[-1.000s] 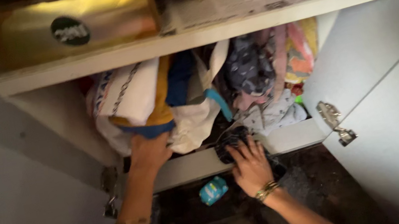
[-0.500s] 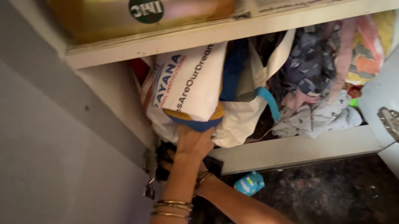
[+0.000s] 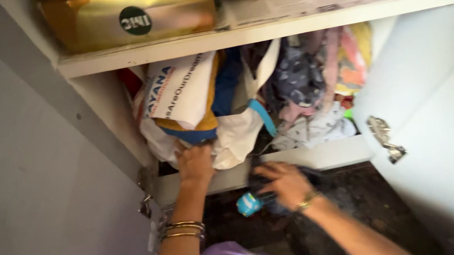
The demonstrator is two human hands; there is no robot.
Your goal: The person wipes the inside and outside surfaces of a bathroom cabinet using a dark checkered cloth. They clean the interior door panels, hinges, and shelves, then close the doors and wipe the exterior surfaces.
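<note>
Partly blurred, right hand (image 3: 286, 182) covers dark cloth (image 3: 265, 201).

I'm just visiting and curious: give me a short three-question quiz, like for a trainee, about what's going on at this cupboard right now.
1. True or false: the left hand presses against the pile of clothes on the lower shelf.
2. What does the right hand grip? A) a dark cloth B) the gold box C) the door hinge
3. Fill in: the gold box sits on the ___ shelf.

Key
1. True.
2. A: the fingers close on a dark cloth below the shelf edge, beside a small blue thing.
3. Upper, above the clothes.
</note>
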